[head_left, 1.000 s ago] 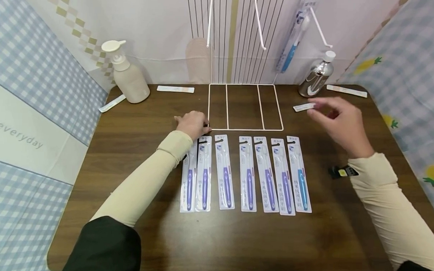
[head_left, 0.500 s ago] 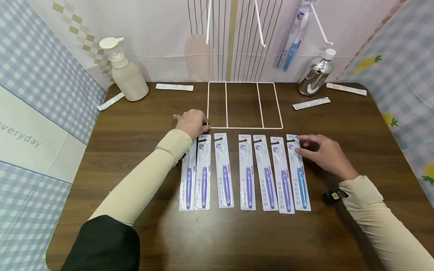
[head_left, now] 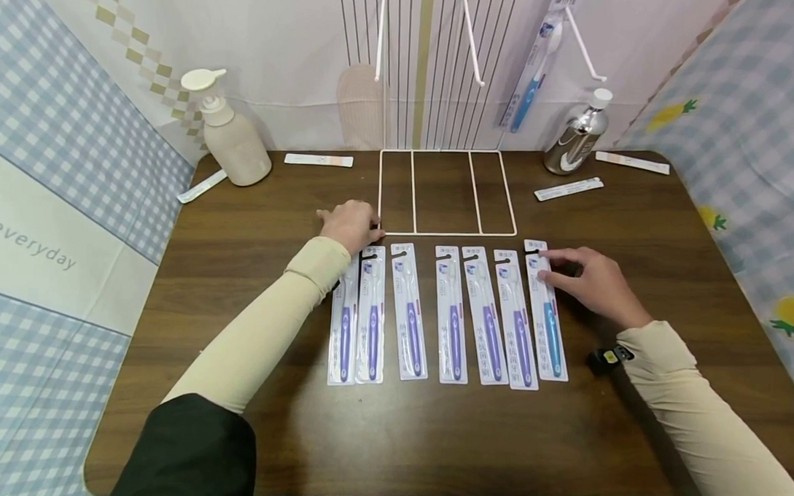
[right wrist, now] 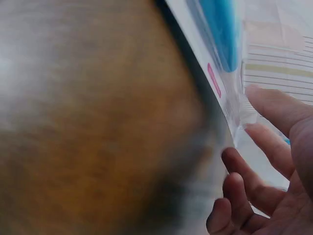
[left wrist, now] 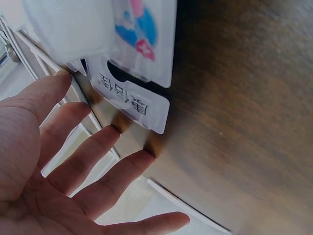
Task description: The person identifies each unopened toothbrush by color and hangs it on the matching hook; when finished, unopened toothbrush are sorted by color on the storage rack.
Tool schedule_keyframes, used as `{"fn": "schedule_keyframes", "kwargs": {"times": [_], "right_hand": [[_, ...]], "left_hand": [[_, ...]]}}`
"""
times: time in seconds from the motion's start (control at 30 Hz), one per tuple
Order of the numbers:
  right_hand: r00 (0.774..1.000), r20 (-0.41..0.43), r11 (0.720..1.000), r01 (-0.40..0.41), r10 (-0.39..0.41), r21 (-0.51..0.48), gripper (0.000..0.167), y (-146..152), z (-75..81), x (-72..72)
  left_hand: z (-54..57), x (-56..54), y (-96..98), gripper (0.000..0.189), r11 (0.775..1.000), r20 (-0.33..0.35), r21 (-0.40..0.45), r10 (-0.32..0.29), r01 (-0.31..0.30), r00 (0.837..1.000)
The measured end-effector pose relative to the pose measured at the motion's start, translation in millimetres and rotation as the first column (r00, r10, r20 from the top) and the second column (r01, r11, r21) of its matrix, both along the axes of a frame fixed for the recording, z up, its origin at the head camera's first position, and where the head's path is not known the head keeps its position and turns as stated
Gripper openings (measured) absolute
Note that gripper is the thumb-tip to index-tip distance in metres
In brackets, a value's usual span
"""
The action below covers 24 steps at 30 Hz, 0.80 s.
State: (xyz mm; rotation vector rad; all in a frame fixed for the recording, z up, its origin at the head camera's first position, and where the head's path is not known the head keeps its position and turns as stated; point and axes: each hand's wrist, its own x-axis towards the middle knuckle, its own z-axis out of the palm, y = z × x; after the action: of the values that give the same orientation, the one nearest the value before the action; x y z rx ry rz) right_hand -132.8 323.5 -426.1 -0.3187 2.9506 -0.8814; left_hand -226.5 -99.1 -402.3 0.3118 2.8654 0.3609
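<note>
Right hand [head_left: 595, 284] (nearer): thumb and index finger pinch the blue toothbrush pack [head_left: 550, 323], immediately to its left, long axis near-to-far. Left hand [head_left: 349, 226]: fingers spread, pack well to its right.

Toothbrushes [head_left: 453, 316] lie on the table [head_left: 397, 441] before the rack [head_left: 463, 235].

Snug cream sleeves [head_left: 270, 316] on both forearms, kinda wrinkly on the right, with thick bunched cuffs [head_left: 319, 263]. Black fabric [head_left: 196, 449] takes over further up, plus a little black gadget [head_left: 606, 360] (yellowish patch on it) under the right cuff.
</note>
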Motion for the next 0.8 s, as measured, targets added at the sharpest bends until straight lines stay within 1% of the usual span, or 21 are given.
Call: {"fn": "schedule_keyframes", "kwargs": {"times": [0.1,0.13,0.2,0.23,0.3,0.4,0.47,0.53,0.6,0.67,0.73,0.8], "right_hand": [[0.998,-0.062,0.999,0.014,-0.017,-0.037,0.04,0.4,11.3,-4.2],[0.995,-0.099,0.999,0.016,-0.021,-0.052,0.039,-0.3,16.8,-5.9],[0.98,-0.195,0.997,0.014,-0.029,-0.076,0.039,-2.9,30.3,-8.9],[0.968,-0.251,0.996,0.01,-0.032,-0.088,0.039,-5.1,38.4,-10.3],[0.93,-0.366,0.995,0.009,-0.047,-0.104,0.042,-11.2,56.1,-13.2],[0.851,-0.519,0.991,0.01,-0.078,-0.134,0.046,-22.6,85.1,-17.7],[0.802,-0.585,0.984,0.013,-0.118,-0.18,0.046,-31.3,104.9,-19.7],[0.761,-0.629,0.973,0.013,-0.159,-0.231,0.046,-38.6,123.8,-21.4],[0.734,-0.647,0.957,0.01,-0.205,-0.291,0.046,-44.0,139.6,-23.2],[0.71,-0.664,0.944,0.005,-0.236,-0.331,0.043,-46.1,151.4,-27.0],[0.694,-0.669,0.934,0.014,-0.265,-0.356,0.041,-50.0,161.8,-28.7],[0.686,-0.669,0.929,0.027,-0.286,-0.369,0.039,-50.8,166.7,-31.6]], "left_hand": [[-0.2,0.2,-0.4,0.029,1.0,-0.003,0.001,-0.002,0.002,1.0],[-0.2,0.4,-0.5,0.029,1.0,-0.004,0.003,-0.001,0.001,1.0],[-0.2,0.8,-0.7,0.029,1.0,-0.005,0.005,0.0,0.0,1.0],[-0.3,0.7,-0.9,0.029,1.0,-0.004,0.006,0.0,0.0,1.0],[-0.3,0.7,-1.2,0.03,1.0,-0.006,0.008,0.0,0.0,1.0],[-0.7,0.3,-1.8,0.03,1.0,-0.009,0.009,0.001,-0.001,1.0],[-1.1,0.1,-2.0,0.031,1.0,-0.009,0.01,0.002,-0.002,1.0],[-1.8,-0.2,-2.0,0.031,1.0,-0.008,0.01,0.003,-0.003,1.0],[-2.2,-0.6,-1.8,0.031,1.0,-0.004,0.01,0.005,-0.005,1.0],[-3.1,-1.5,-1.6,0.032,1.0,-0.002,0.007,0.006,-0.006,1.0],[-3.3,-1.4,-1.2,0.032,1.0,-0.007,0.006,0.006,-0.006,1.0],[-3.2,-0.8,-0.6,0.031,1.0,-0.012,0.006,0.003,-0.003,1.0]]}}
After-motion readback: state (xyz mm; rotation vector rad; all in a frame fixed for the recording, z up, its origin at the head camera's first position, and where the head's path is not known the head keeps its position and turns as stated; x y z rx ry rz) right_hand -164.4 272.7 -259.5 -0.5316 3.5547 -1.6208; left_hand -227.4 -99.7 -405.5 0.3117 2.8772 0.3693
